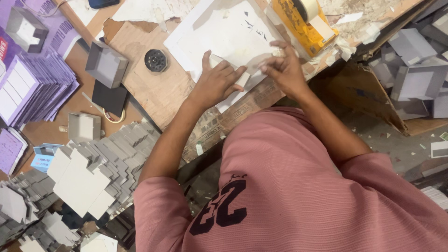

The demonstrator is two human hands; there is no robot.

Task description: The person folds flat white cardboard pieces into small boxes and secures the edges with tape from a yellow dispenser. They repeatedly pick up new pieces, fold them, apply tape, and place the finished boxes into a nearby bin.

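Note:
My left hand presses flat on a small folded grey card piece that lies on a white board. Its fingers are spread over the piece. My right hand is beside it to the right, fingertips pinched on a strip of pale tape at the card's edge. Just behind the right hand stands a yellow tape dispenser.
A stack of cut grey card blanks lies at the lower left, purple printed sheets at the far left. A grey box and a black round part sit on brown cardboard. Several folded grey boxes pile at the right.

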